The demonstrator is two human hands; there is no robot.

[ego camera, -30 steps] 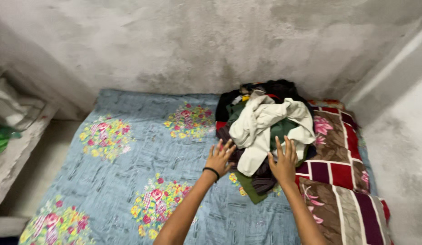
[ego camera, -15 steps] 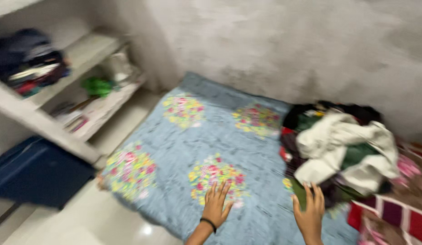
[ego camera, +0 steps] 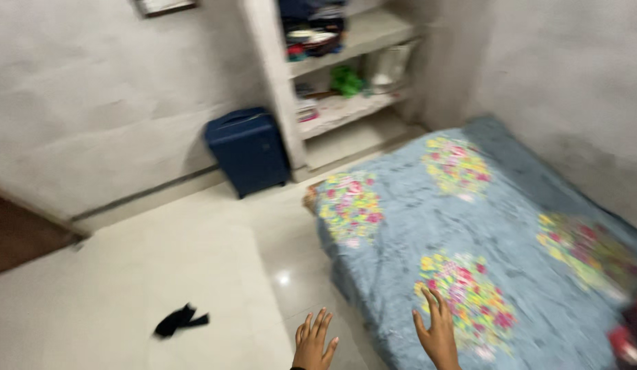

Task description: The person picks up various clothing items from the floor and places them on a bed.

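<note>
My left hand (ego camera: 314, 340) is at the bottom edge, fingers spread, holding nothing, above the pale tiled floor (ego camera: 161, 274). My right hand (ego camera: 438, 331) is also open and empty, over the near part of the blue floral bedsheet (ego camera: 469, 226) on a low mattress. A bit of the clothes pile (ego camera: 630, 336) shows at the far right edge, blurred. A small black cloth item (ego camera: 181, 320) lies on the floor to the left of my hands.
A dark blue suitcase (ego camera: 248, 149) stands against the grey wall. Beside it are built-in shelves (ego camera: 346, 75) with folded clothes, a green item and papers. A dark doorway area (ego camera: 17, 233) is at the left.
The view has swung left, away from the clothes pile toward the floor, suitcase and shelves. Both hands have left the pile and stay open and empty.
</note>
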